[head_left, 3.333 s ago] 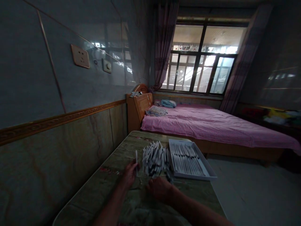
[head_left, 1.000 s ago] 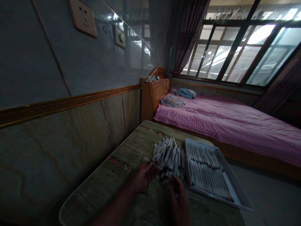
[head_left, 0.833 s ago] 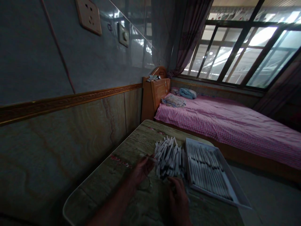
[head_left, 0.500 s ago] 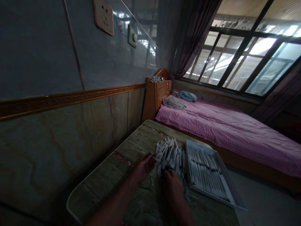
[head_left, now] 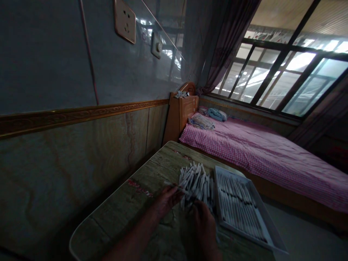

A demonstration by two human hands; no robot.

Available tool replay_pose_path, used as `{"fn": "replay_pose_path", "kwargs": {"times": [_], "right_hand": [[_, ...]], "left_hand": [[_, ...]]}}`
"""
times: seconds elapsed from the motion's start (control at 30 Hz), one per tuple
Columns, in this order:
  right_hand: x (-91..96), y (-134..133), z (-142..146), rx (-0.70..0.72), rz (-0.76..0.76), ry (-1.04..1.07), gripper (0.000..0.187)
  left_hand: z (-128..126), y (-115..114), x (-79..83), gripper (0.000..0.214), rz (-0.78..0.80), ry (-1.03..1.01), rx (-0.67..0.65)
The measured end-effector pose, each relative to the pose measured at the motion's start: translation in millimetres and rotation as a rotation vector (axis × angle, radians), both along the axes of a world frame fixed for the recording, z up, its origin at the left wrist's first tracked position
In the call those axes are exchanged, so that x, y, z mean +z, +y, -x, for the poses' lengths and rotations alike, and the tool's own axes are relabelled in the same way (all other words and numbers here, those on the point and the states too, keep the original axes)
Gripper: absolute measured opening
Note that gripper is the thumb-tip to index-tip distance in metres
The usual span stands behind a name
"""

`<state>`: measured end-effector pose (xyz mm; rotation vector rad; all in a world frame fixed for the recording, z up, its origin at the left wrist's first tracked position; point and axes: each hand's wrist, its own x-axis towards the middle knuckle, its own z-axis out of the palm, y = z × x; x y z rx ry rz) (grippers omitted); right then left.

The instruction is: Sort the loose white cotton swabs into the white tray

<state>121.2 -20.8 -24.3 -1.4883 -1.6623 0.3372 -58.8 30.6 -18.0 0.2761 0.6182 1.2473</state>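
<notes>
My left hand [head_left: 169, 200] pinches a slim white pen-like stick [head_left: 181, 189] at the left edge of a heap. Thumb and fingertips of my right hand [head_left: 203, 217] are closed just in front of that heap; what they hold is too dark to make out. Many similar white sticks [head_left: 198, 177] lie jumbled in the heap, pointing mostly away from me. To its right is a shallow white tray [head_left: 268, 221], where more sticks [head_left: 239, 203] with dark ends lie side by side in two rows.
Everything stands on a wood-patterned table [head_left: 122, 217] with rounded corners. Along its left runs a tiled wall [head_left: 108, 152]. A bed with a pink checked cover [head_left: 239, 141] is beyond the table, its wooden headboard [head_left: 181, 116] against the wall.
My right hand has drawn back slightly from the heap, toward me and to the right. My left hand still holds its stick, which now shows more. The camera view has shifted a little.
</notes>
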Motion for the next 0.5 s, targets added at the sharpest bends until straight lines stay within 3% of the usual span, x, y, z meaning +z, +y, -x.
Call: {"fn": "replay_pose_path", "kwargs": {"times": [0.07, 0.17, 0.5], "right_hand": [[-8.3, -1, -4, -0.062, 0.012, 0.199, 0.023], [-15.2, 0, -8, -0.119, 0.026, 0.339, 0.027], [-11.8, 6, -4, -0.121, 0.039, 0.453, 0.023]], "left_hand": [[-1, -1, 1.6, 0.009, 0.009, 0.022, 0.001], [-5, -4, 3.6, 0.012, 0.019, 0.06, -0.007], [-22, -15, 5.8, 0.027, 0.003, 0.161, -0.054]]}}
